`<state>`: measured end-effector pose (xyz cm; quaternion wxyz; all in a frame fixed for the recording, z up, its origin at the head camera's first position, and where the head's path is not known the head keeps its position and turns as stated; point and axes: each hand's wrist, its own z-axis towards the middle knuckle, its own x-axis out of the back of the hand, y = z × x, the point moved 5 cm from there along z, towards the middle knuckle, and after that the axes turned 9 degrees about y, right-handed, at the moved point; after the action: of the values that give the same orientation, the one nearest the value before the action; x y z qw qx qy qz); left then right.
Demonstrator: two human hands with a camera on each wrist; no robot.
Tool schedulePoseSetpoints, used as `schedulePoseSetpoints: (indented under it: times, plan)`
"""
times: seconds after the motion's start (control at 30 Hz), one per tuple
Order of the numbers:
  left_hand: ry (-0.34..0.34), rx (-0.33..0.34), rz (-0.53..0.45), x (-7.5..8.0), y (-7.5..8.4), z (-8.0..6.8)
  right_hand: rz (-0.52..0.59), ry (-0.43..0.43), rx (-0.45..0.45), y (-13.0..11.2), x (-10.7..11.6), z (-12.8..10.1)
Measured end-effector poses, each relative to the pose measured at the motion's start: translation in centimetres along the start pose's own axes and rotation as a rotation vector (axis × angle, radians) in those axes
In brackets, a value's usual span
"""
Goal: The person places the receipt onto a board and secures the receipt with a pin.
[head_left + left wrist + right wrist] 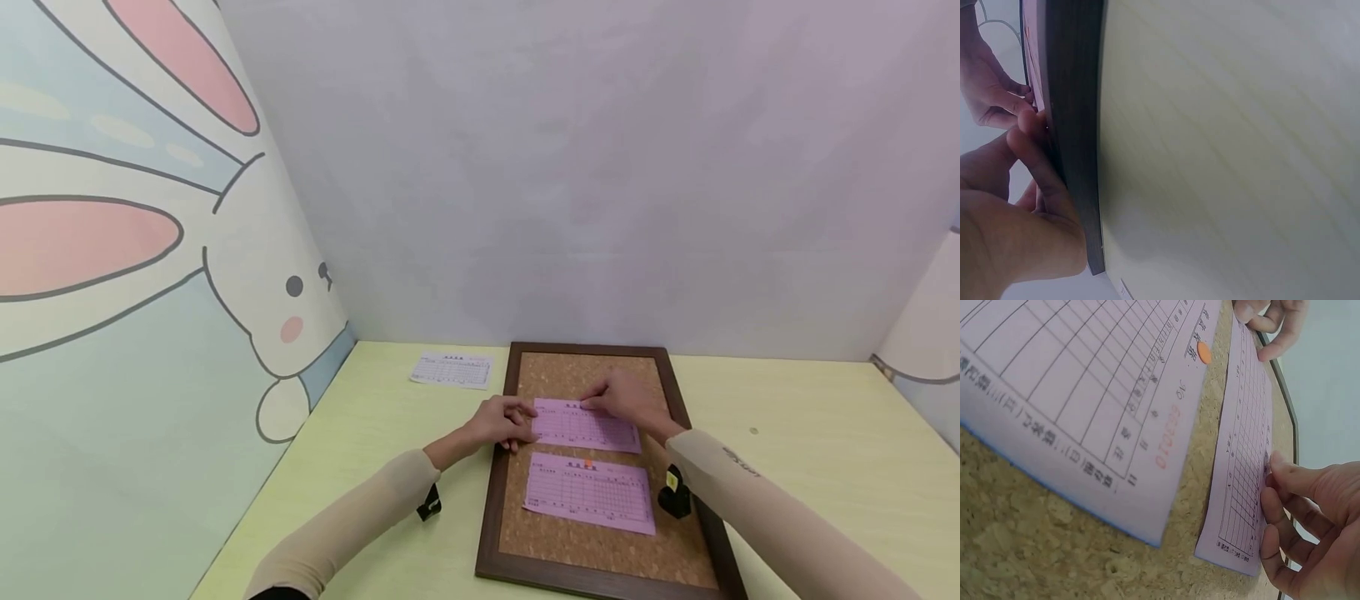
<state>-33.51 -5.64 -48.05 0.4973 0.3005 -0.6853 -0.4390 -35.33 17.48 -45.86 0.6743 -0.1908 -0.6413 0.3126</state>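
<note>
A cork board (555, 375) in a dark brown frame lies on the table, bearing two pink printed forms. My left hand (498, 421) rests at the left edge of the upper pink form (581, 429), touching it near the corners. At the middle of that form's top edge is my right hand (628, 396); in the right wrist view its thumb and curled fingers pinch the edge. Whether a tack sits between those fingertips is hidden. Nearer to me, the lower pink form (588, 504) lies on the cork with an orange thumbtack (1204, 352) at its top edge.
Beyond the left side of the board, a white printed form (452, 372) lies on the pale yellow table (817, 475). One small round object (754, 431) sits to the right. A grey wall and a rabbit-print panel (247, 275) border the table.
</note>
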Motion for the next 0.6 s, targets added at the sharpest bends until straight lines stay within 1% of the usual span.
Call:
schedulePoseSetpoints:
  times: [0.2, 0.27, 0.47, 0.6]
  plan:
    - [-0.007, -0.014, 0.006, 0.06, 0.02, 0.07, 0.032, 0.021, -0.011, 0.16, -0.05, 0.1]
    - [-0.01, -0.015, 0.009, 0.08, 0.02, 0.08, 0.027, 0.021, -0.014, 0.1, 0.0, 0.14]
    - [-0.012, -0.017, 0.002, 0.05, 0.12, -0.05, -0.061, 0.014, -0.002, -0.41, 0.13, 0.11]
    - [-0.01, -0.015, -0.006, -0.05, 0.05, -0.01, -0.079, 0.015, -0.003, -0.62, 0.2, -0.07]
